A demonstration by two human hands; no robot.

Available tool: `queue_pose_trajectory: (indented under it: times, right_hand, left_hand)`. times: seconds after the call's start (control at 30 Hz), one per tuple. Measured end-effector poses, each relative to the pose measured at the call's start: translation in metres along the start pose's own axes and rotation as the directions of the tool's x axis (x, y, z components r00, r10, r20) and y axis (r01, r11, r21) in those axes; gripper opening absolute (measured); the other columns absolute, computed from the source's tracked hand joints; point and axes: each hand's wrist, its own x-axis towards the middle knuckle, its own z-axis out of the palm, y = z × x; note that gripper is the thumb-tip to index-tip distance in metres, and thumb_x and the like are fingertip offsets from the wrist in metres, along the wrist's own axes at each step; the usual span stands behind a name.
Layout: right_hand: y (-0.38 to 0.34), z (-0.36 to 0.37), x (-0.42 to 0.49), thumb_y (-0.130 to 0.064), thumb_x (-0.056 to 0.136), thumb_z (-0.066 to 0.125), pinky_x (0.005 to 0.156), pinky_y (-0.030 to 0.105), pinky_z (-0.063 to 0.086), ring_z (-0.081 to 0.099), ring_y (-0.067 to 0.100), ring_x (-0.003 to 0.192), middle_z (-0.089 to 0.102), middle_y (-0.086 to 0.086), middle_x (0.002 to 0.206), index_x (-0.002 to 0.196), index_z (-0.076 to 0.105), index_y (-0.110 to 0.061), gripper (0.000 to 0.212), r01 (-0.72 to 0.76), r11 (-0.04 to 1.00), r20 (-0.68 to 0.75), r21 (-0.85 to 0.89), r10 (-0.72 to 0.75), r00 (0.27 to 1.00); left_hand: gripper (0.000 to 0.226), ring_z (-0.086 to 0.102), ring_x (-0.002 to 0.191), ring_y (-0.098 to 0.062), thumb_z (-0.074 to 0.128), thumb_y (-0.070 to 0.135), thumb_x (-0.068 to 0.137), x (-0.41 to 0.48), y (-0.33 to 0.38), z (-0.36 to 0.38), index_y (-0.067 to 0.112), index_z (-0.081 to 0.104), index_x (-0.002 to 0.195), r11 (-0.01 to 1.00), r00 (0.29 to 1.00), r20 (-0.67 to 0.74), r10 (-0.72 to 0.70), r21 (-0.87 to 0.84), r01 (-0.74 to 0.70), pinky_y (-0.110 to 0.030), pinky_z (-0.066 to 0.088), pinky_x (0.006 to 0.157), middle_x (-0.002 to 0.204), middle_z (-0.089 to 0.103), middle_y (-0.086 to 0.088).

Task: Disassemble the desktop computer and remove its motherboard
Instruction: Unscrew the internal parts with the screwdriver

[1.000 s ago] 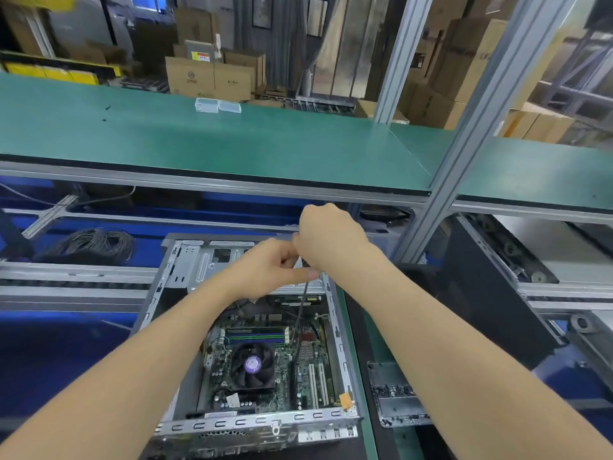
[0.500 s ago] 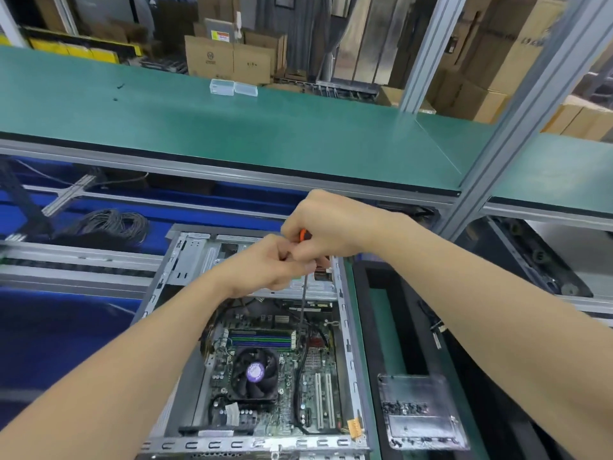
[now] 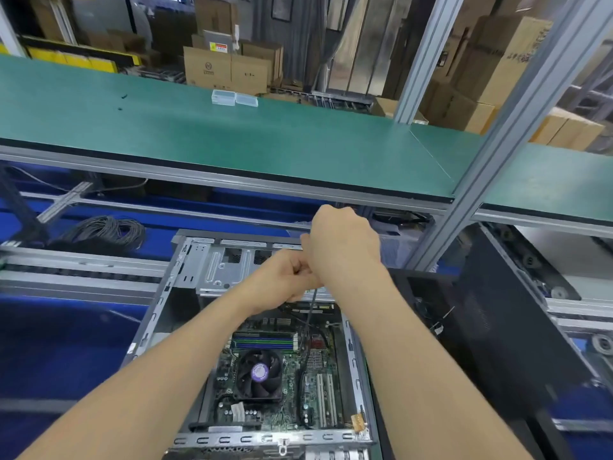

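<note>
The motherboard [image 3: 292, 410] lies flat in the open case [image 3: 232, 439], below my hands and on my side of them. From it the screwdriver [image 3: 311, 308] rises nearly upright into my right hand [image 3: 345, 247], which is fisted round the hidden handle. My left hand [image 3: 287, 282] touches the right hand's left side, fingers curled, pinching the shaft's top. I judge the coming move runs straight down that axis.

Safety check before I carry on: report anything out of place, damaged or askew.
Nothing looks damaged or spilled. The computer case lies open, motherboard seated inside; only two small dark bits lie loose on the green shelf.
</note>
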Motion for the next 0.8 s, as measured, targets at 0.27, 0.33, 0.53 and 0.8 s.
queue_pose_trajectory:
  times: [0.27,0.33,0.53,0.8]
  right_hand:
    - [0.008,-0.008,0.019,-0.02,0.081,0.069,0.056,0.034,0.047,0.056,0.024,0.061,0.061,0.007,0.066,0.075,0.064,-0.012,0.011,0.473,0.881,0.132,0.018,-0.471,0.872]
    - [0.013,-0.011,0.026,-0.024,0.08,0.069,0.054,0.033,0.044,0.049,0.017,0.055,0.06,0.002,0.059,0.065,0.062,-0.016,0.017,0.616,0.782,0.177,0.091,-0.622,0.763]
    - [0.019,-0.017,0.037,-0.027,0.088,0.066,0.05,0.023,0.038,0.051,0.01,0.049,0.055,-0.003,0.05,0.061,0.055,-0.021,0.03,0.718,0.68,0.188,0.149,-0.732,0.655]
    - [0.017,-0.023,0.006,-0.062,0.096,0.05,0.063,0.035,0.046,0.051,0.027,0.065,0.044,0.002,0.067,0.073,0.045,-0.017,0.051,0.244,0.966,0.049,-0.082,-0.241,0.969]
  left_hand:
    - [0.013,0.025,0.047,-0.015,0.066,0.022,0.102,0.001,-0.006,-0.019,0.015,0.075,0.097,0.999,0.999,0.016,-0.043,-0.003,0.043,-0.03,0.025,0.048,0.053,0.031,0.006]
    - [0.019,0.025,0.048,-0.015,0.063,0.022,0.103,0.0,-0.008,-0.023,0.005,0.07,0.108,0.998,0.997,0.045,-0.062,-0.03,0.064,-0.03,0.024,0.047,0.057,0.035,0.002]
    - [0.018,0.018,0.049,-0.023,0.058,0.026,0.106,-0.006,-0.008,-0.027,0.013,0.069,0.111,0.997,0.996,0.082,-0.043,-0.056,0.048,-0.036,0.018,0.049,0.058,0.027,0.0]
    - [0.025,0.028,0.045,-0.018,0.061,0.028,0.103,-0.011,-0.003,-0.004,0.008,0.068,0.117,0.999,0.999,-0.005,-0.046,-0.001,0.046,-0.036,0.025,0.048,0.057,0.032,0.003]
